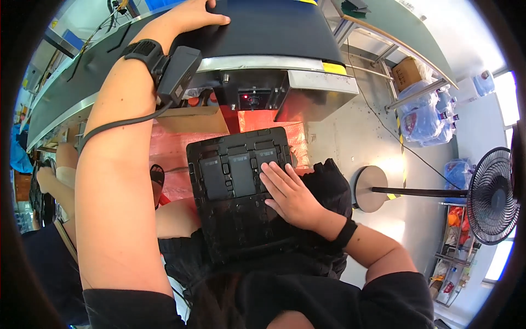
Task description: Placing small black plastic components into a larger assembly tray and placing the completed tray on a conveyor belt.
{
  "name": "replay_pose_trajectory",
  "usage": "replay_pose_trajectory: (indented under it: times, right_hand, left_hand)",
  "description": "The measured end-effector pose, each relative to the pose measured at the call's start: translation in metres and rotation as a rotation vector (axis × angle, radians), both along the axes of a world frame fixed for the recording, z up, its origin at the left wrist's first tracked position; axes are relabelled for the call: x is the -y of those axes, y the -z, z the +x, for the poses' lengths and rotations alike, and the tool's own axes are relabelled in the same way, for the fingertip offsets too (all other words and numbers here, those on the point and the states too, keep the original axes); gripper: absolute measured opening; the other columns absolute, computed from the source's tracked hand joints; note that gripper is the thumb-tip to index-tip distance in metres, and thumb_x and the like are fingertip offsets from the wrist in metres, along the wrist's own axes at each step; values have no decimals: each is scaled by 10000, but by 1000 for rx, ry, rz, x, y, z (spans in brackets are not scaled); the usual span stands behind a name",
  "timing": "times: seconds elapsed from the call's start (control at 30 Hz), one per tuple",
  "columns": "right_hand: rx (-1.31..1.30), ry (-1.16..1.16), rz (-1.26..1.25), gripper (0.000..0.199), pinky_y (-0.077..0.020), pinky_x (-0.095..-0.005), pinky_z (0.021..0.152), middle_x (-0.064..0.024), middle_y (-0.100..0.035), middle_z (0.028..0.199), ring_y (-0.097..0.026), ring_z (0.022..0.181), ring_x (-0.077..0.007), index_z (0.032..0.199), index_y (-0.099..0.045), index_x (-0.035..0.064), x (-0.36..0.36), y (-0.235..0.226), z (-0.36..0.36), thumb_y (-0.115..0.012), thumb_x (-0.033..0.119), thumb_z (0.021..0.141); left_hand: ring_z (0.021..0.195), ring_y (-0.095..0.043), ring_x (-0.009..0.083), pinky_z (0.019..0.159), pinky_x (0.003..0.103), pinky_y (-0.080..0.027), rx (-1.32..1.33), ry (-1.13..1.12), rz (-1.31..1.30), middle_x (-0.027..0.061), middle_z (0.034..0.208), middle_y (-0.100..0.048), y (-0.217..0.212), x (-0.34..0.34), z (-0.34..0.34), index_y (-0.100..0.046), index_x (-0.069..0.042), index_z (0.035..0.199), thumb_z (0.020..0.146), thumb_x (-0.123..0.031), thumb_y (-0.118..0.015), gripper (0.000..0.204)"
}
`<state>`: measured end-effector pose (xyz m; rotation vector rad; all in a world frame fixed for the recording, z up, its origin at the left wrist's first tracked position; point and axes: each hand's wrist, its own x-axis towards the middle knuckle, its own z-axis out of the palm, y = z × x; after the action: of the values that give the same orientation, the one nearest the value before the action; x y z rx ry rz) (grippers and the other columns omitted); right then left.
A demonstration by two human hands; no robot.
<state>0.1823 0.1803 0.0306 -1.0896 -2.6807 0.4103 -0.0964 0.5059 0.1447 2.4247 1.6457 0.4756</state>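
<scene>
A black moulded plastic tray [222, 225] rests on my lap. Three flat, dark rectangular pieces that look like battery packs sit side by side in its far row: a left one [212, 178], a middle one [241, 174] and a right one [267, 156]. My right hand [290, 194] lies over the right piece with fingers stretched out flat, hiding much of it. Far forward, my left hand [194, 15] reaches over a black conveyor belt [263, 33], its thumb spread away from the other fingers. The top edge of the picture cuts off part of that hand.
A metal box [320, 90] juts from the belt's front, beside a small control panel [253, 100]. Under the belt stands an open cardboard box [192, 119]. To the right are a standing fan [494, 196] and wrapped water bottles [424, 112]. Another person's legs [60, 183] show at left.
</scene>
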Motion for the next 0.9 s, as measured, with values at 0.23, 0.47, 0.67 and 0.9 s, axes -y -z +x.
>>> replay_pose_trajectory:
  times: [0.23, 0.47, 0.67, 0.9]
  right_hand:
    - [-43, 41, -68, 578, -207, -468, 1099, -154, -303, 1450, -257, 1366, -283, 1330, -399, -12, 1, -2, -7, -555, 313, 878]
    - [-84, 47, -54, 592, -215, -466, 1099, -137, -327, 1441, -278, 1355, -280, 1324, -412, 5, 1, 2, -9, -588, 317, 853]
    - [-234, 47, -75, 564, -225, -471, 1095, -152, -362, 1414, -303, 1339, -307, 1312, -423, 0, 1, -3, -4, -593, 269, 846]
    - [-440, 51, -39, 428, -407, -407, 968, -194, -493, 1239, -479, 1160, -364, 1202, -517, 7, -44, -62, 3, -629, 83, 797]
  left_hand:
    - [1012, -536, 289, 873, 349, -416, 113, 87, 64, 154, 1059, -566, 10, -13, 37, -517, -43, 1063, 657, -546, -740, 684]
    - [930, -556, 305, 826, 367, -438, 22, -23, 269, 160, 956, -582, 0, 31, 82, -546, -24, 955, 663, -540, -726, 619]
    - [878, -551, 281, 786, 328, -449, 361, 92, 410, 120, 962, -567, -8, 151, 68, -541, -49, 988, 600, -394, -795, 578]
    - [1099, -449, 327, 966, 451, -340, 185, 301, -87, 132, 1163, -473, 51, 342, 25, -519, -41, 1122, 534, -381, -812, 739]
